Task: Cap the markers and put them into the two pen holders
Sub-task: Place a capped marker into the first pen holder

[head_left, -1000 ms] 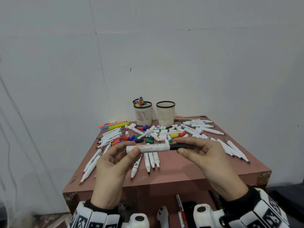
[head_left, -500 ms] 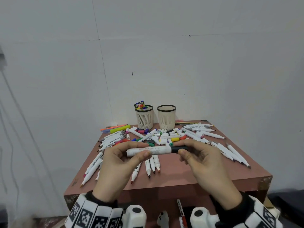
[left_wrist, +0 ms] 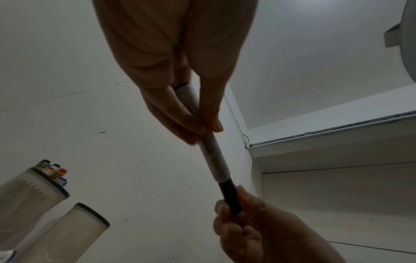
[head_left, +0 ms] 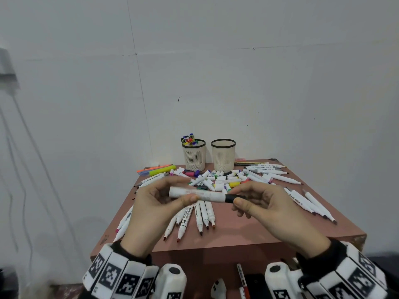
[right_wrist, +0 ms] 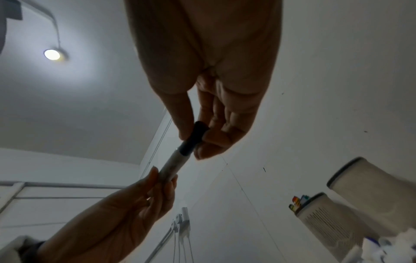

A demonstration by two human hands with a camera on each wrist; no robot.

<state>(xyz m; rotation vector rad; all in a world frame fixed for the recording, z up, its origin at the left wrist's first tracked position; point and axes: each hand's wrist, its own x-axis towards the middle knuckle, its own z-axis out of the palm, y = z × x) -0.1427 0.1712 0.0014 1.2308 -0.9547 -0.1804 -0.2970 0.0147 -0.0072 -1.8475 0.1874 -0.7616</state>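
Both hands hold one white marker level above the bench. The left hand pinches the barrel between thumb and fingers; the right hand pinches the black cap seated on the marker's right end. Behind stand two pen holders: the left holder has capped markers in it, and the right holder stands beside it. Loose markers and caps lie scattered on the bench.
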